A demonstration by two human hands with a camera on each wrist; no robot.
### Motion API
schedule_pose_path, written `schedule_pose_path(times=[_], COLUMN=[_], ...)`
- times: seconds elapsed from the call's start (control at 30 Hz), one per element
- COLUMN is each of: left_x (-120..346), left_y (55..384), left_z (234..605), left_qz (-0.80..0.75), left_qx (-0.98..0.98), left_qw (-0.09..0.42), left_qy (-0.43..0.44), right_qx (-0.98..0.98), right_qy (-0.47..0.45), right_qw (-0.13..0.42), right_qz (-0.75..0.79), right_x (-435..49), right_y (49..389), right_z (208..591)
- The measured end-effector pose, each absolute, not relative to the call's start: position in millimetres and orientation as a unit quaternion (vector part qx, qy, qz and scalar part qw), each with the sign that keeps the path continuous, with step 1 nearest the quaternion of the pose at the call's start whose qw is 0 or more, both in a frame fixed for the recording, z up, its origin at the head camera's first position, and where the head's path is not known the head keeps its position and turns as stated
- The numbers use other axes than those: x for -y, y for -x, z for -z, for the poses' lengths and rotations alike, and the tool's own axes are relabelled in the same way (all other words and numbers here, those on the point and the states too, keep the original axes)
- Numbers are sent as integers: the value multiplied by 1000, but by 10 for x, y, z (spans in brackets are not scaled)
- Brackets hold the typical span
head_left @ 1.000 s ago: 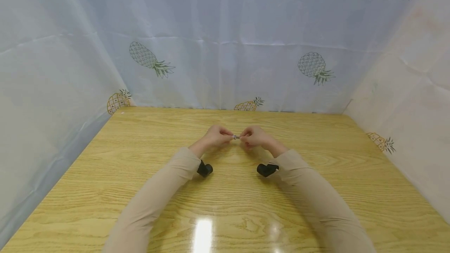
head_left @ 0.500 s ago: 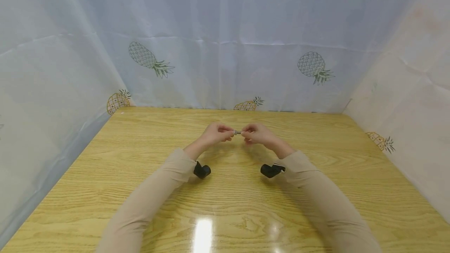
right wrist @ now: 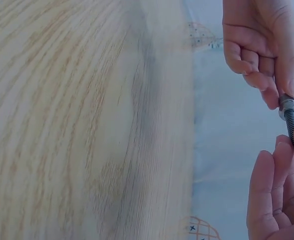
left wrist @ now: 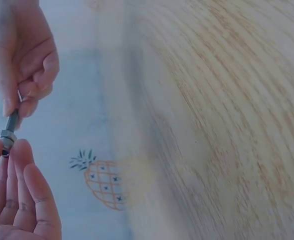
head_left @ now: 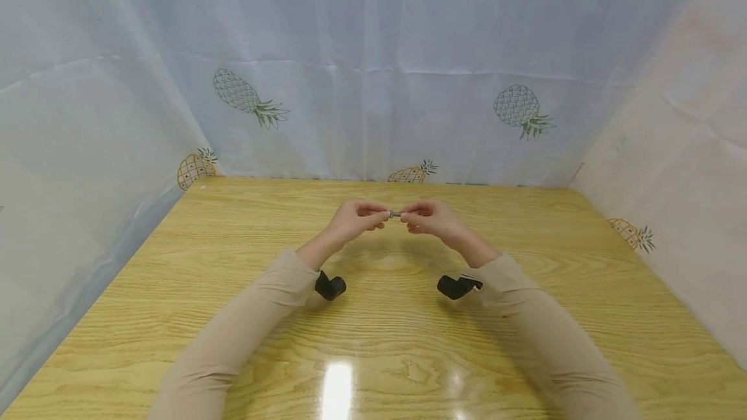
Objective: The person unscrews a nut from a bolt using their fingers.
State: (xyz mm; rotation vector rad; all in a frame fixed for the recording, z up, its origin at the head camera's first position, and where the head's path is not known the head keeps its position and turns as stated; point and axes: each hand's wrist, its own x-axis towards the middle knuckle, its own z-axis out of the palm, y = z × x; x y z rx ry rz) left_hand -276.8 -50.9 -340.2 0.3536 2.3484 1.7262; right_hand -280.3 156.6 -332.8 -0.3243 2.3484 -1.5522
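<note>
A metal bolt (head_left: 397,214) with a coarse thread lies level between my two hands, held above the table. A hex nut (right wrist: 288,107) sits around it near the left fingertips. My left hand (head_left: 349,220) pinches the end beside the nut between thumb and fingers; these digits partly cover that end. From the other side, my right hand (head_left: 439,220) pinches the threaded end. In the left wrist view the bare shank (left wrist: 11,121) shows between the nut and the right fingertips. Whether the bolt's head is under the left fingers I cannot tell.
Beneath the hands spreads a wood-grain table (head_left: 385,329). A pale curtain (head_left: 362,115) printed with pineapples stands at its back and sides. Black wrist-worn devices hang below the left cuff (head_left: 331,286) and the right cuff (head_left: 458,286).
Both hands have risen a little in the head view, carrying the bolt with them. The forearms and cuffs have moved slightly apart. Both pinches on the bolt persist.
</note>
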Motion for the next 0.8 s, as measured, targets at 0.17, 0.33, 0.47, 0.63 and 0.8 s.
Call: schedule_pose_path(times=[0.17,0.33,0.47,0.63,0.8], left_x=[522,534,541,568,595], left_y=[2735,2691,2661,2619,2579], left_z=[3385,3368,3353,3336,3316], left_qz=[-590,-594,-600,-605,-606], left_qx=[-791,-788,-783,-779,-779], left_qw=[98,92,88,86,85], left_qy=[-126,-133,-136,-138,-138], right_qx=[-816,-807,-802,-799,-803], right_qy=[118,123,129,138,148], right_qw=[147,143,138,133,133], right_qz=[547,560,567,569,561], right_x=[-1577,-1561,-1547,-1533,-1523], right_y=[2755,2714,2681,2646,2616], right_z=[3295,3267,3233,3196,3181])
